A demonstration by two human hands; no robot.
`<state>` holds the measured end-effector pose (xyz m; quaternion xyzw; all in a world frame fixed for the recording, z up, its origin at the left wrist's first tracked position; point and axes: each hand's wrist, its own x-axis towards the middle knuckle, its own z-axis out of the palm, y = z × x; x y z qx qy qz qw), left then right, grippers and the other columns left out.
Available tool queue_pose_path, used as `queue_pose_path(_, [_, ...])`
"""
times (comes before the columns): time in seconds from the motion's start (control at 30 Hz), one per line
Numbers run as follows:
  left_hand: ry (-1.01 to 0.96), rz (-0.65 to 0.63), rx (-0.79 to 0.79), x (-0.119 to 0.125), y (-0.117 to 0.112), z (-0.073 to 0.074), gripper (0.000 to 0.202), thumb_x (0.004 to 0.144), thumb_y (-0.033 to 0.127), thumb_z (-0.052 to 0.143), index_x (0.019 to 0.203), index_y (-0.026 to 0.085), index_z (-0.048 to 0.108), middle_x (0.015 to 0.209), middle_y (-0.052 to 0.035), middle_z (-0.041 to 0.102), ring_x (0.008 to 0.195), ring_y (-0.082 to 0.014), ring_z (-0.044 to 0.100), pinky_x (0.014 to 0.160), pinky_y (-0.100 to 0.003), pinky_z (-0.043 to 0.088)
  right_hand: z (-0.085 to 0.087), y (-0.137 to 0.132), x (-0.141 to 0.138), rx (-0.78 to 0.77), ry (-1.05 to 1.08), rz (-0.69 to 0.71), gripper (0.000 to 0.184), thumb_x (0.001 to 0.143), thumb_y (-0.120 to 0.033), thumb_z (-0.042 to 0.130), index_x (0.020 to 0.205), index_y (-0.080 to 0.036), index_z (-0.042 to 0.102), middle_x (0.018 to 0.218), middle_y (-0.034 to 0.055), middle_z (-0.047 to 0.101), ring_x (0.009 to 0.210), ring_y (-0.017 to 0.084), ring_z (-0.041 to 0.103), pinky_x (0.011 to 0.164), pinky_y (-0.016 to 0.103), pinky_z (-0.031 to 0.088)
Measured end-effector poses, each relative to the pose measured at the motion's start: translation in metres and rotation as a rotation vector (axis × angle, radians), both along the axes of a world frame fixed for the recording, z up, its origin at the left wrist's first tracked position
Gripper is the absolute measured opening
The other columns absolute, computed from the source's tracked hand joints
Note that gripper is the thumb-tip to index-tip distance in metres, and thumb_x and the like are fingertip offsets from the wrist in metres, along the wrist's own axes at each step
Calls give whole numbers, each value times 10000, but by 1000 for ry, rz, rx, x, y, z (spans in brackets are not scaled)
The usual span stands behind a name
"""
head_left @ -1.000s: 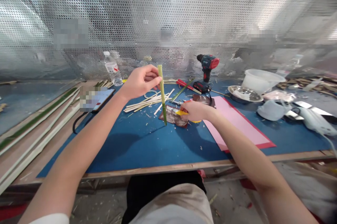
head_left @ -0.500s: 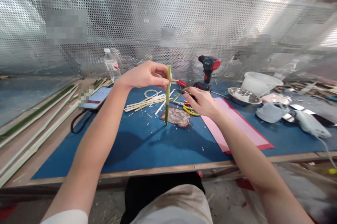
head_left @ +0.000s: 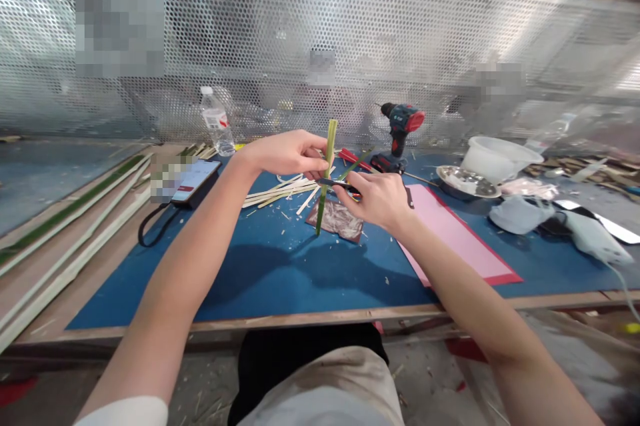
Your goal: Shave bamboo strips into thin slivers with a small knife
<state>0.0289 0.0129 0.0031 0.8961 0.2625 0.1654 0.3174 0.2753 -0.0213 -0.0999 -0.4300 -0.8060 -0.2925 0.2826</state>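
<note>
My left hand (head_left: 289,155) grips the upper part of a green bamboo strip (head_left: 325,179), which stands nearly upright with its lower tip just above a mottled brown pad (head_left: 336,221). My right hand (head_left: 374,199) pinches a slim dark tool (head_left: 336,183), and the tool's tip meets the bamboo just below my left fingers. Behind my right hand, a little red shows at the table. Anything else lying under that hand is hidden.
A blue mat (head_left: 250,283) carries pale bamboo slats (head_left: 280,191) and scattered shavings. Beyond lie a pink sheet (head_left: 453,233), a cordless drill (head_left: 400,126), a phone (head_left: 195,181), a metal dish (head_left: 467,182) and a white basin (head_left: 500,156). A perforated metal screen (head_left: 300,33) stands behind.
My right hand has risen from the table, leaving yellow-handled pliers behind, and now brings the dark tool against the bamboo. The bamboo has shifted right and tilted slightly.
</note>
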Motion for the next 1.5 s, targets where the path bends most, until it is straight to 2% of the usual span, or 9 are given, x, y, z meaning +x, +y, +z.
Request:
queue_pose_path(0.13, [-3,12,8,2,-1,-1,202,920,248,628,1088,170,709,990,-39,822,891,-163,787,803,-236,605,-5,-5,-3,-85,0,-58,532,1053,-589,401,843,-183,673,715,31,725,572,135,572,601,325,147])
queue_pose_path(0.23, [-13,56,-26,0,2,-4,178,924,240,627,1069,150,678,992,-74,824,892,-183,798,810,-265,624,-21,-11,-6,-174,-77,-68,552,1060,-593,370,905,-184,707,770,63,759,603,162,611,608,329,147])
queue_pose_path(0.4, [-25,138,-59,-6,12,-11,148,921,243,640,1021,134,644,971,-101,822,880,-207,807,803,-297,640,-47,-15,-11,-329,-270,79,510,1054,-584,388,993,-222,742,806,54,773,629,178,628,600,329,173])
queue_pose_path(0.5, [-45,103,-82,-7,15,-12,182,927,279,638,1044,143,666,987,-75,821,910,-198,803,829,-284,632,-43,-10,-10,-243,-183,128,493,1070,-575,397,1016,-222,737,817,40,765,666,164,630,620,326,223])
queue_pose_path(0.67, [-17,74,-44,-4,13,-11,180,916,283,616,1012,167,714,980,-32,823,903,-177,796,822,-253,618,-15,-2,-2,-96,-118,83,431,1104,-519,390,1157,-240,714,879,27,753,710,148,627,657,319,254])
queue_pose_path(0.83, [23,63,-34,0,12,-13,145,878,244,638,995,172,683,884,-25,817,797,-158,790,714,-218,597,1,-8,-5,-124,-192,8,481,1114,-498,324,1057,-207,702,834,58,738,658,153,585,639,340,190])
queue_pose_path(0.97, [75,55,-57,0,12,-14,205,908,302,632,1037,166,714,952,-41,831,827,-159,797,731,-217,597,6,-12,-10,-135,-208,1,494,1118,-484,292,1036,-194,683,807,63,744,642,162,588,632,347,155])
queue_pose_path(1.17, [98,115,-40,3,13,-15,209,898,310,657,1002,150,744,945,-52,830,838,-172,799,743,-232,604,-5,-7,-11,-186,-166,-55,512,1108,-526,284,1048,-195,670,802,56,763,591,158,578,614,348,114])
queue_pose_path(1.5, [79,78,-25,13,8,-15,174,902,299,653,954,154,733,933,-46,831,810,-166,798,740,-237,608,-30,-11,-1,-260,-131,-40,536,1101,-526,274,981,-172,657,753,79,737,567,158,564,610,338,136])
